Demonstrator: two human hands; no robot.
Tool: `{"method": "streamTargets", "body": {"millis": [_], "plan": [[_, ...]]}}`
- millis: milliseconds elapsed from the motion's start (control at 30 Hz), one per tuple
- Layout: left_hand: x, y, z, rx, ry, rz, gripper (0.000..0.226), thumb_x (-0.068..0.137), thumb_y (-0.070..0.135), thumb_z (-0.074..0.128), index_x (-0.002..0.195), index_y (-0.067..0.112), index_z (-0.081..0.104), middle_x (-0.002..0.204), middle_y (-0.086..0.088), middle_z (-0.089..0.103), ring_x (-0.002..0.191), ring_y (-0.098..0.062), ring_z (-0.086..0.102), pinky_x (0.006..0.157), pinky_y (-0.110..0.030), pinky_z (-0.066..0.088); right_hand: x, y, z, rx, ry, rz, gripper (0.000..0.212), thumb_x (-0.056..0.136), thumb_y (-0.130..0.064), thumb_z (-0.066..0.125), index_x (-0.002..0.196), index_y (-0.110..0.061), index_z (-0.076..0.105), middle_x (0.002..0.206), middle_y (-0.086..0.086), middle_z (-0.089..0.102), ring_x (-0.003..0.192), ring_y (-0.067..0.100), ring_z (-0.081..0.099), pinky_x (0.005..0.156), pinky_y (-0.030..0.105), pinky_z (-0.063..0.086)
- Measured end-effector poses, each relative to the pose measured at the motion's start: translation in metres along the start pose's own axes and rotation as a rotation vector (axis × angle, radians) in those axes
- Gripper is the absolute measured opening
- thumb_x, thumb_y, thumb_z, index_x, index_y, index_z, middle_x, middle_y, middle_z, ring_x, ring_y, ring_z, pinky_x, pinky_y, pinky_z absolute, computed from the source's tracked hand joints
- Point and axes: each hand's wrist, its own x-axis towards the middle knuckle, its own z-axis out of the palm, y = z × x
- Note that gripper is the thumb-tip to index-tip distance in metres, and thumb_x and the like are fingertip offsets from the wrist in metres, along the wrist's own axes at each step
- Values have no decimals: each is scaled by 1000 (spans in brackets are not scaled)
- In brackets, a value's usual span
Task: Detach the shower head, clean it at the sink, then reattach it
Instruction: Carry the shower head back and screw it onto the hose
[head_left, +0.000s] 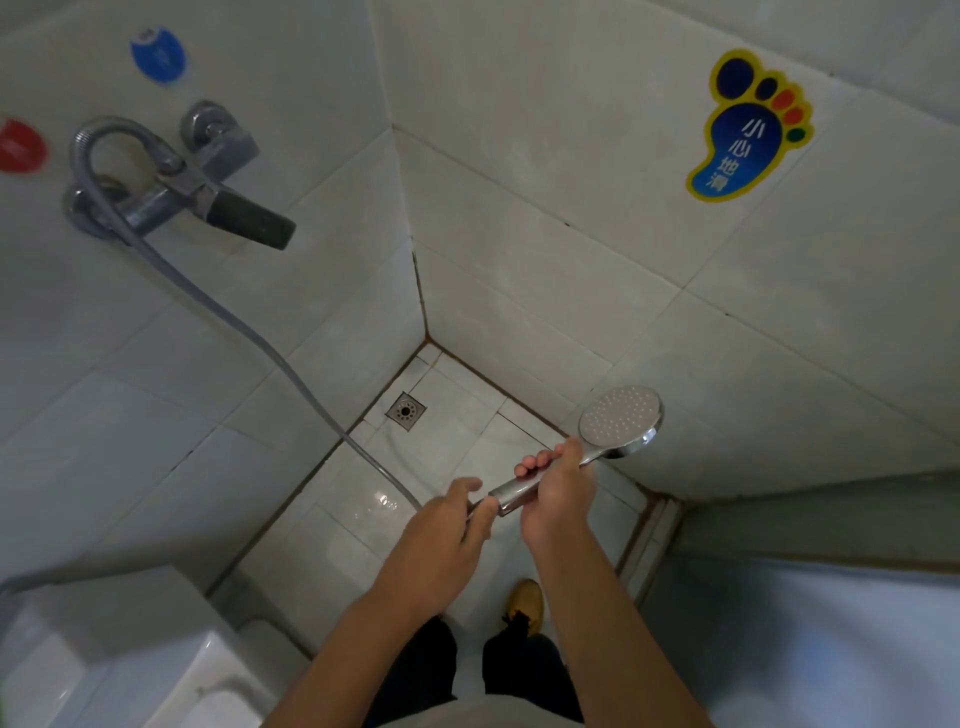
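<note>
Shower head in hand, hose joint still to undo

I judge I am at the very start of the job. The shower head (621, 418) is off any wall holder and held out in front of me over the shower floor, but the hose (249, 332) appears still joined to the bottom end of its handle, running back up to the mixer tap (208, 182) on the tiled wall. So the detaching is not finished, and the cleaning at the sink and the refitting are all still ahead. No sink shows from here.

My right hand (558, 499) is wrapped round the chrome handle just below the head, fingers (535, 464) curled over the top and thumb along the far side, holding it steady with the spray face turned up. My left hand (447, 535) is at the handle's lower end, where the hose comes in; its thumb and fingertips are closed on the nut there, a pinch rather than a full grip. I cannot tell from this angle whether the nut has loosened at all.

The next move, as I read it, is to twist that nut with the left while the right keeps the handle from turning
</note>
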Motion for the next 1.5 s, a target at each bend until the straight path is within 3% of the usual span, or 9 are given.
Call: {"method": "streamTargets", "body": {"millis": [133,233,500,700,833,1033,1133,1333,1500], "plan": [[9,-3,-9,193,-159,33,32,102,34,33,103,18,61,89,6,73,82,-14,64,83,-34,49,2,0,-3,14,-2,-10,13,101,-17,43,89,-13,42,59,4,43,45,15,46,46,29,45],[13,-4,-18,-106,-289,-107,32,100,40,42,87,22,66,71,7,72,71,-9,67,70,-22,49,2,-1,-2,5,-10,-30,15,100,-16,43,86,-13,42,58,3,44,45,15,46,46,29,45],[-4,-3,13,293,263,210,34,94,50,43,83,25,63,66,12,57,59,-5,43,52,-12,28,4,-13,9,57,2,-29,22,101,-18,42,80,-13,42,57,2,40,44,14,42,43,26,41],[19,8,-16,-401,-560,-172,45,101,47,37,101,14,69,63,6,60,52,-6,50,57,-20,43,6,-19,4,63,-142,52,28,98,-19,48,70,-16,43,54,-2,35,39,9,32,36,23,30],[27,4,-23,-622,-787,-258,47,100,47,38,98,8,63,60,5,48,52,-11,41,56,-24,39,5,-20,5,21,-169,58,29,99,-22,49,71,-16,43,54,-2,34,39,9,31,36,22,29],[7,15,13,460,-170,10,29,103,38,30,99,17,50,81,2,58,67,-16,53,60,-28,37,3,-16,12,-109,33,-125,20,102,-23,48,85,-13,44,54,0,37,40,11,34,38,24,35],[2,14,25,670,-78,57,30,103,38,29,108,17,49,92,-2,65,70,-15,54,61,-27,36,3,-16,13,-100,49,-153,21,102,-24,47,85,-13,43,54,0,36,40,11,33,39,24,35],[18,9,1,-436,-500,-207,32,103,36,39,87,15,57,59,7,50,51,-6,44,53,-21,37,6,-22,0,-67,-118,-31,27,100,-16,47,74,-14,42,55,0,37,39,10,35,37,24,34],[20,0,-3,-789,-660,-300,37,102,35,40,79,12,58,52,7,38,44,-7,31,48,-22,31,5,-21,1,-13,-160,10,29,99,-12,47,71,-14,42,52,-2,37,38,9,34,36,22,33]]}}
